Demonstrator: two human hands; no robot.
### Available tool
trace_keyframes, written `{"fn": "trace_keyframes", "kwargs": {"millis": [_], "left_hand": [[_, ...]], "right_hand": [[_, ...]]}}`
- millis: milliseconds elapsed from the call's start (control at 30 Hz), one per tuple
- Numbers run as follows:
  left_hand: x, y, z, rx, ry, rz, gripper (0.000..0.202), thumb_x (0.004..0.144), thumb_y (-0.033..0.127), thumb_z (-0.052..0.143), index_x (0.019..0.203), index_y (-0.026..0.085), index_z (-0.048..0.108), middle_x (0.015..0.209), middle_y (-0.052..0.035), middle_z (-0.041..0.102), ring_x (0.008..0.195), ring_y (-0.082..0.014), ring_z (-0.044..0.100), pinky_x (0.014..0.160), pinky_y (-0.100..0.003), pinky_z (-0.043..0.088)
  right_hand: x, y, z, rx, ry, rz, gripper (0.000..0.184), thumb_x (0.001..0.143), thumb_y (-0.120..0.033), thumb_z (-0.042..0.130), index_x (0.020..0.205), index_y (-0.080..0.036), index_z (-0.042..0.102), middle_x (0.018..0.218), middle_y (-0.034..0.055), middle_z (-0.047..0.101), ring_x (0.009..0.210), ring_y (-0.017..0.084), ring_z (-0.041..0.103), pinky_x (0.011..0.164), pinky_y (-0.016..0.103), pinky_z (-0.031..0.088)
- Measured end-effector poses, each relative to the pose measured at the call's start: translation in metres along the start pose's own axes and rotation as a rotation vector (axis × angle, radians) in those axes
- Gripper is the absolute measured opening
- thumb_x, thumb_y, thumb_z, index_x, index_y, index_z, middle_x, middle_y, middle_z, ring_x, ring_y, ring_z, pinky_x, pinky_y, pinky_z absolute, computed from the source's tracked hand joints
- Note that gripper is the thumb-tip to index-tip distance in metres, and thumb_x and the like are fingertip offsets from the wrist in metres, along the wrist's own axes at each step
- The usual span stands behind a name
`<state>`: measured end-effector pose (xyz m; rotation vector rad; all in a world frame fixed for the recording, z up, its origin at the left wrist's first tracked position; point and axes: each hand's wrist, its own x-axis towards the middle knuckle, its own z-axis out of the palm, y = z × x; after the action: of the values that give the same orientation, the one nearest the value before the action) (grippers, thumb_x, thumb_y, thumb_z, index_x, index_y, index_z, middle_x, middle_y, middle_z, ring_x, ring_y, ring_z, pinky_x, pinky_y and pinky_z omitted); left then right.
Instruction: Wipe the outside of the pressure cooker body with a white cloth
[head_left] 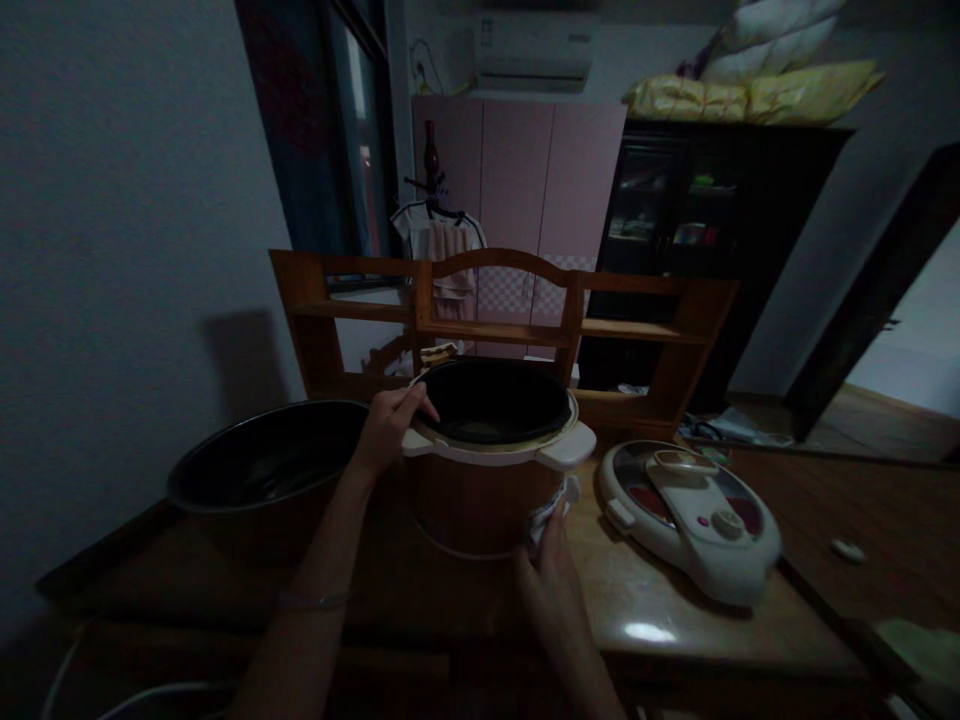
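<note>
A brown electric cooker body with a cream rim and a dark empty cavity stands in the middle of the wooden desk. My left hand grips its left rim, fingers curled over the edge. Low against the cooker's right side, my right hand presses a white cloth to the wall. To the left sits the dark metal inner pot. The cooker's white lid lies flat on the desk to the right.
A wooden shelf rack stands along the desk's back edge. A small pale object lies far right on the desk. White cables trail at lower left. Behind are a pink wardrobe and a dark cabinet.
</note>
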<state>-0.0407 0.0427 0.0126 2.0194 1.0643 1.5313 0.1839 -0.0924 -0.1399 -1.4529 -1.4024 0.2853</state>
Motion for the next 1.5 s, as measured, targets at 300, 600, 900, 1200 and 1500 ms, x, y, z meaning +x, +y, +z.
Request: {"fn": "trace_keyframes", "kwargs": {"millis": [300,600,900,1200,1500], "left_hand": [[0.0,0.003,0.001,-0.001,0.006,0.013,0.051,0.094,0.043,0.043,0.058,0.019,0.07,0.064,-0.0029,0.069,0.065,-0.0172,0.062,0.07,-0.03,0.044],[0.0,0.002,0.0,0.007,0.005,0.011,0.053,0.095,0.045,0.043,0.061,0.017,0.072,0.061,-0.003,0.066,0.06,-0.0161,0.058,0.065,-0.03,0.042],[0.0,0.001,0.001,-0.012,0.007,0.016,0.052,0.095,0.044,0.044,0.061,0.017,0.072,0.062,-0.0026,0.065,0.062,-0.0153,0.057,0.066,-0.029,0.041],[0.0,0.001,0.0,-0.021,-0.007,-0.008,0.052,0.095,0.046,0.044,0.06,0.017,0.071,0.061,-0.0023,0.064,0.061,-0.0154,0.057,0.064,-0.029,0.041],[-0.001,0.001,0.0,-0.004,-0.001,0.01,0.052,0.095,0.045,0.043,0.061,0.017,0.071,0.061,-0.0023,0.064,0.061,-0.0152,0.057,0.066,-0.03,0.041]], "right_hand": [[-0.034,0.013,0.018,-0.071,-0.06,-0.039,0.091,0.087,-0.015,0.046,0.157,-0.015,-0.013,0.165,0.0154,0.003,0.151,0.035,0.009,0.117,0.063,0.025],[-0.036,-0.045,0.022,-0.11,-0.016,-0.211,0.088,0.091,-0.012,0.039,0.154,-0.017,-0.022,0.164,0.009,-0.013,0.151,0.036,-0.002,0.118,0.064,0.021],[-0.024,-0.059,0.025,-0.308,-0.145,-0.442,0.101,0.073,-0.003,0.048,0.157,-0.011,-0.008,0.165,0.0129,0.0,0.15,0.039,-0.004,0.116,0.067,0.027],[-0.036,-0.019,0.034,-0.463,-0.091,-0.456,0.106,0.066,0.004,0.046,0.156,-0.007,-0.008,0.164,0.019,0.007,0.149,0.042,0.001,0.11,0.069,0.036],[-0.018,-0.022,-0.007,-0.307,-0.131,-0.379,0.093,0.082,-0.008,0.046,0.156,-0.008,-0.01,0.165,0.0151,-0.006,0.151,0.036,-0.002,0.116,0.062,0.03]]}}
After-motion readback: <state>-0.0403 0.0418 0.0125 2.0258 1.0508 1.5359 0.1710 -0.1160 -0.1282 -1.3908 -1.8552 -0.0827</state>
